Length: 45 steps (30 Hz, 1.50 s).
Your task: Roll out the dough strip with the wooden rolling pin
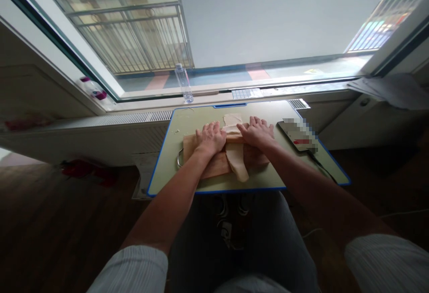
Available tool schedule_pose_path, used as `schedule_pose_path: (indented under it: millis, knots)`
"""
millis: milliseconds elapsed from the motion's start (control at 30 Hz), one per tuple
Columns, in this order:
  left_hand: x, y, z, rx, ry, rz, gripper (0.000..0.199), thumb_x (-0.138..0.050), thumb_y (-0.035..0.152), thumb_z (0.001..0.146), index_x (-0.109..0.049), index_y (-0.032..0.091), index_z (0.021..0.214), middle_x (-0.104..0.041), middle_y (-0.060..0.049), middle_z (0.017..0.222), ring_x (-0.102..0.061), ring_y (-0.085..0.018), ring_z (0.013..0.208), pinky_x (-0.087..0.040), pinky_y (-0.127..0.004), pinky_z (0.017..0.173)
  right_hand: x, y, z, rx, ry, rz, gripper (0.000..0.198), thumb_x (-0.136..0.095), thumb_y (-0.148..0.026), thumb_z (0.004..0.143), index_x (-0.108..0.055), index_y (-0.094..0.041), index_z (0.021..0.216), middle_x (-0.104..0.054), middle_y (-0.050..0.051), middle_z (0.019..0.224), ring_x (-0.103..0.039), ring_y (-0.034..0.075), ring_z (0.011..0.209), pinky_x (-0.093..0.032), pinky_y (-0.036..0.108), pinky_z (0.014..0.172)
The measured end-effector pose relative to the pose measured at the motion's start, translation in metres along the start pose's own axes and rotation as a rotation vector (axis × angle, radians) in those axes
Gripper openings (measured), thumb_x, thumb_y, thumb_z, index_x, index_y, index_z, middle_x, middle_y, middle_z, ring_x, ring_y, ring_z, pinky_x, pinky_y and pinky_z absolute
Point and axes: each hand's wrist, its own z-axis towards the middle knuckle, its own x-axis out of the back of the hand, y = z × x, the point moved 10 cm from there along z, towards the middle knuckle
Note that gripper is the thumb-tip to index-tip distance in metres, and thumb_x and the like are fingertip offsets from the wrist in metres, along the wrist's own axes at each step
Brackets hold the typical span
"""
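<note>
A wooden rolling pin [234,138] lies crosswise over a strip of pale dough [237,161] on a wooden cutting board [214,168]. The dough reaches past the pin at the far side, and its near end hangs over the board's front edge. My left hand [210,137] presses palm-down on the pin's left part, fingers stretched forward. On the right part rests my right hand [257,131], also flat with fingers spread and the thumb toward the dough. Both palms hide the pin's ends. A metal ring handle [180,158] shows at the board's left end.
The board lies on a light green folding table [167,172] with a blue rim. A phone [296,136] with a cable lies at the table's right. Behind, a clear bottle [184,84] stands on the windowsill, and another bottle [94,89] with a purple label is farther left.
</note>
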Motion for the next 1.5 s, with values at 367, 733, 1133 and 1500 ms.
schedule_pose_path:
  millis: [367, 733, 1133, 1500]
  knots:
    - [0.011, 0.004, -0.077, -0.061, 0.126, 0.041, 0.065, -0.032, 0.046, 0.110, -0.051, 0.010, 0.160, -0.054, -0.017, 0.166, -0.044, -0.033, 0.158, -0.029, -0.056, 0.133, 0.001, -0.006, -0.075, 0.089, 0.096, -0.115, 0.076, -0.022, -0.058, 0.109, -0.053, -0.009, 0.159, -0.051, 0.023, 0.165, -0.041, 0.042, 0.151, -0.026, 0.066, 0.124]
    - [0.037, 0.000, -0.080, -0.035, 0.127, -0.015, 0.050, -0.033, 0.041, 0.110, -0.074, 0.024, 0.133, -0.074, -0.009, 0.144, -0.063, -0.023, 0.136, -0.042, -0.038, 0.124, -0.001, -0.010, -0.090, 0.194, 0.045, -0.174, 0.075, -0.026, -0.058, 0.109, -0.043, -0.015, 0.168, -0.035, 0.014, 0.178, -0.024, 0.040, 0.164, -0.015, 0.070, 0.129]
    - [-0.008, -0.015, 0.012, 0.074, -0.126, -0.041, 0.069, -0.029, 0.051, 0.104, -0.039, 0.029, 0.169, -0.034, -0.009, 0.180, -0.031, -0.032, 0.165, -0.024, -0.065, 0.133, -0.006, -0.013, -0.012, 0.127, 0.002, -0.025, 0.089, -0.029, -0.076, 0.103, -0.038, -0.019, 0.171, -0.037, 0.014, 0.177, -0.032, 0.039, 0.160, -0.022, 0.064, 0.129]
    - [-0.004, -0.018, 0.060, 0.066, -0.037, -0.042, 0.064, -0.028, 0.050, 0.105, -0.049, 0.025, 0.161, -0.046, -0.012, 0.172, -0.041, -0.033, 0.157, -0.028, -0.065, 0.131, -0.012, -0.018, 0.043, 0.076, -0.081, 0.051, 0.094, -0.034, -0.078, 0.101, -0.037, -0.014, 0.170, -0.035, 0.019, 0.177, -0.032, 0.040, 0.160, -0.017, 0.067, 0.130]
